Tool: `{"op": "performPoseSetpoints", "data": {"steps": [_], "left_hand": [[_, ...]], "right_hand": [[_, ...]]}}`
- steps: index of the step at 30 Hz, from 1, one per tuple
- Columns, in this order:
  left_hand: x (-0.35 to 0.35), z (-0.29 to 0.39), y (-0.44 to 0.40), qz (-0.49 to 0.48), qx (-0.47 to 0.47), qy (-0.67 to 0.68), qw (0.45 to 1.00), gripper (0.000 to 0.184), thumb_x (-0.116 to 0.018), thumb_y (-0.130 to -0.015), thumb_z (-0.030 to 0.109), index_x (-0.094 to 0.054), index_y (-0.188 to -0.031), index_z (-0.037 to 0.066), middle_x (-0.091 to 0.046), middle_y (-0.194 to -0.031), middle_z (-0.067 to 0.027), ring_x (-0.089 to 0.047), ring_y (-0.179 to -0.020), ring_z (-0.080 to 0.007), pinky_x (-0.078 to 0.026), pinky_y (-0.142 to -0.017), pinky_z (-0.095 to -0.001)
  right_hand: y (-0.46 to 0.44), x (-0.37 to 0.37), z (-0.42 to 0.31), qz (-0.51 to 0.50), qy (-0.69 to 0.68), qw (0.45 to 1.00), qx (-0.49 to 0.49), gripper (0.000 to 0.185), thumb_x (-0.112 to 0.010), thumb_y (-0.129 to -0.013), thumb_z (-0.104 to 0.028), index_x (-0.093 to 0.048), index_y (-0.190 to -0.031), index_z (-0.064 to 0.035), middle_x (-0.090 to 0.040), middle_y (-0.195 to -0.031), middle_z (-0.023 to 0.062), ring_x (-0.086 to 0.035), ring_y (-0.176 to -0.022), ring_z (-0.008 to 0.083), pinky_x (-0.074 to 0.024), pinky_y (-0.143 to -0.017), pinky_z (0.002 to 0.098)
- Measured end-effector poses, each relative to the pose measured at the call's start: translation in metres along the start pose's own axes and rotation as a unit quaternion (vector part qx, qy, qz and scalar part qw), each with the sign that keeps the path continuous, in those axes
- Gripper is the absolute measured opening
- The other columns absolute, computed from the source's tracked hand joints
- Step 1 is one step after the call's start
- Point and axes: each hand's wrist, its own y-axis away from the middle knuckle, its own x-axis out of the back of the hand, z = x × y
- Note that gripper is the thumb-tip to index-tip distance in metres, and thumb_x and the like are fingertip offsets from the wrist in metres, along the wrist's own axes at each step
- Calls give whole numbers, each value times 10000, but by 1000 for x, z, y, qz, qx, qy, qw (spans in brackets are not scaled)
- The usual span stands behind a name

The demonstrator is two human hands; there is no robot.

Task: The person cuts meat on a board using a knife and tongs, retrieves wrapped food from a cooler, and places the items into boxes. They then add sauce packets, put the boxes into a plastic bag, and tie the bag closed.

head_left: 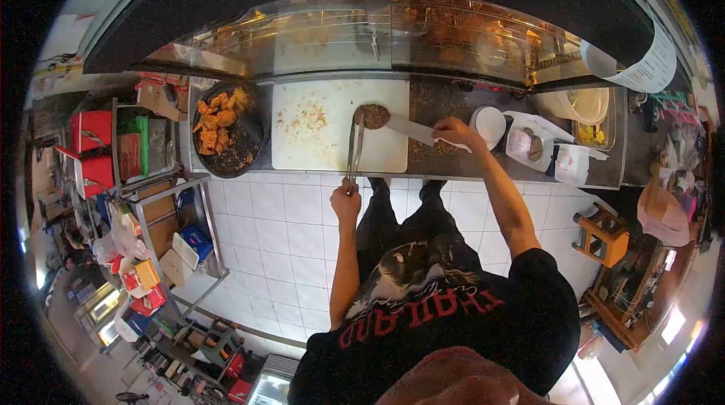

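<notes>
My left hand (346, 203) is closed around the handles of metal tongs (355, 152), whose tips reach a round brown piece of meat (372, 116) on a white cutting board (302, 152). From the right, my right hand (458, 134) grips a wide-bladed knife (411, 129), the blade lying over the board's right edge and its end close against the meat. Whether the edge has cut into the meat I cannot tell. Orange-brown crumbs (306, 120) are scattered on the board's left half.
A round black pan (230, 167) of fried pieces (215, 129) stands left of the board. To the right are a white round container (488, 127), an open white takeaway box (529, 144) with food and a white cup (572, 163). A glass display case (325, 43) runs behind. An orange stool (602, 235) stands right.
</notes>
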Motion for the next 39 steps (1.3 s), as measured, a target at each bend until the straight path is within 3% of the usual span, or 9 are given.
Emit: {"op": "performPoseSetpoints", "data": {"steps": [5,12,15,22,25,28,29,37,39], "left_hand": [[-23,-19,8,12,-11,52,999,131,-663,-826,174,-688,-899,69,-632,-653,-208,-647,-639,-404,-480,-565,-458],[-22,-24,2,22,-27,37,999,300,-670,-820,265,-724,-1001,32,-619,-647,-231,-632,-642,-420,-487,-594,-465],[-21,-21,2,-8,-18,14,1000,248,-704,-807,164,-716,-1021,40,-655,-688,-205,-663,-659,-392,-496,-584,-450],[-22,14,1,-35,-34,93,994,373,-705,-817,210,-690,-1125,-1,-606,-622,-189,-553,-560,-169,-461,-568,-367],[-22,57,7,-47,-88,108,989,351,-702,-829,175,-687,-1124,-15,-633,-659,-183,-527,-594,-126,-454,-579,-342],[-26,106,15,-135,-139,38,980,329,-678,-832,86,-675,-1146,-11,-606,-632,-161,-567,-558,-172,-452,-547,-332],[-46,106,17,-168,-110,116,973,321,-673,-837,91,-670,-1136,-24,-556,-608,-140,-506,-538,-168,-433,-541,-333],[-134,177,77,-254,-341,97,900,316,-705,-816,93,-677,-1103,-33,-603,-679,-165,-558,-570,-212,-420,-540,-358],[-142,212,103,-315,-304,59,897,325,-706,-817,89,-674,-1117,-31,-611,-688,-163,-561,-572,-212,-423,-546,-356]], "right_hand": [[6,-25,-15,44,-26,997,-50,280,-665,-882,-269,-710,-982,-11,-609,-642,50,-571,-530,121,-448,-453,303],[8,-37,-4,77,12,996,39,280,-654,-876,-263,-705,-977,-6,-592,-605,55,-550,-496,124,-445,-437,299],[19,-32,-4,82,-24,996,24,265,-645,-881,-257,-693,-932,-1,-583,-593,44,-535,-485,109,-430,-430,295],[66,-22,5,137,-89,987,-5,231,-626,-904,-242,-664,-844,-23,-554,-578,15,-508,-471,82,-384,-409,272],[113,-9,8,182,-130,974,-25,218,-628,-906,-235,-658,-825,-34,-531,-561,4,-497,-465,81,-376,-406,268],[169,1,27,254,-171,951,-51,213,-641,-897,-230,-649,-811,-36,-513,-555,-3,-480,-452,77,-371,-400,259],[193,5,32,272,-186,942,-57,213,-643,-896,-228,-646,-808,-34,-516,-559,-2,-480,-450,75,-369,-397,256],[372,-3,75,418,-289,849,-149,191,-626,-899,-209,-688,-848,-35,-547,-566,11,-468,-419,70,-360,-377,241],[407,-4,79,441,-312,823,-179,190,-627,-896,-202,-691,-839,-33,-541,-553,12,-459,-411,70,-352,-373,240]]}}
